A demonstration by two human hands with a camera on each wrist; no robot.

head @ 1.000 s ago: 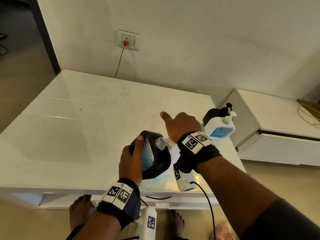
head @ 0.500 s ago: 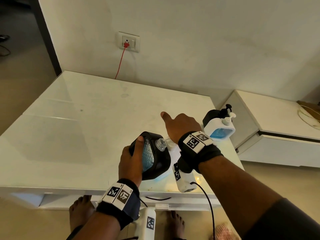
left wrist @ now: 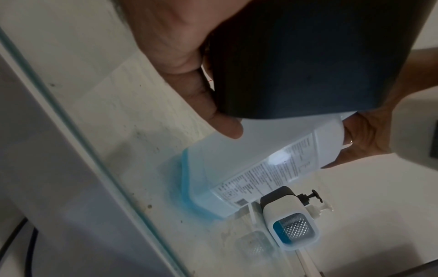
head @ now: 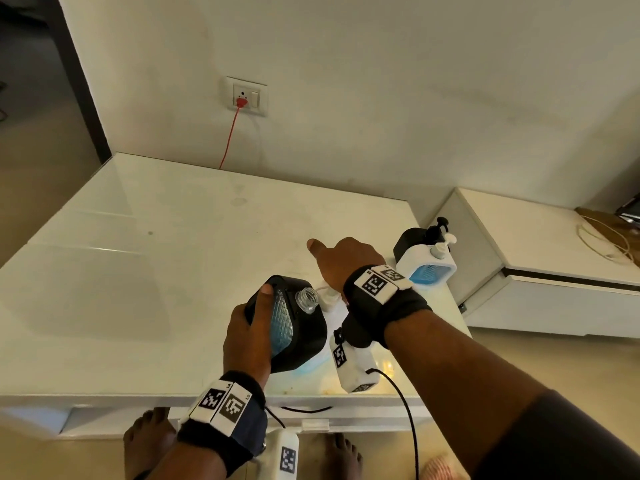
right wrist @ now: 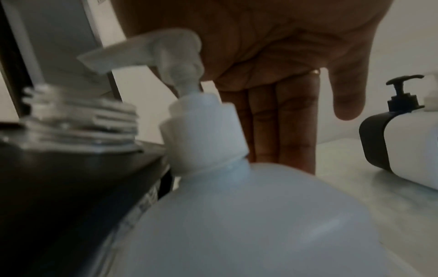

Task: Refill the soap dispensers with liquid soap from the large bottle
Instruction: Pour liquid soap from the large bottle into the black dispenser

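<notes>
At the near edge of the white table (head: 145,271), the person's left hand (head: 247,336) grips a black soap dispenser (head: 304,327), thumb lying along its blue meshed window and fingers wrapped round the far side. The dispenser is tilted, and its clear threaded neck (head: 306,299) stands open with no pump on it. From the left wrist view the fingers curl under the dispenser's dark base (left wrist: 308,56), which is held up off the table.

Just beside it, touching or nearly so, stands the large bottle (right wrist: 249,224), pale and translucent, with a printed label down its side and a blue tint at its foot. Its white pump (right wrist: 166,54) points towards the open neck. The right hand (head: 341,259) lies over the pump, palm down on its head, fingers straight and hanging behind the bottle, thumb stuck out to the side; it grasps nothing, only presses or rests there.

Farther back, near the table's right edge and well apart from both hands, stand two more dispensers close together: a white dispenser (head: 429,268) with a blue window and white pump, and a second black dispenser (head: 412,240) behind it with a black pump.

On the wall beyond, a red cord (head: 230,140) runs down from a socket (head: 246,97).
</notes>
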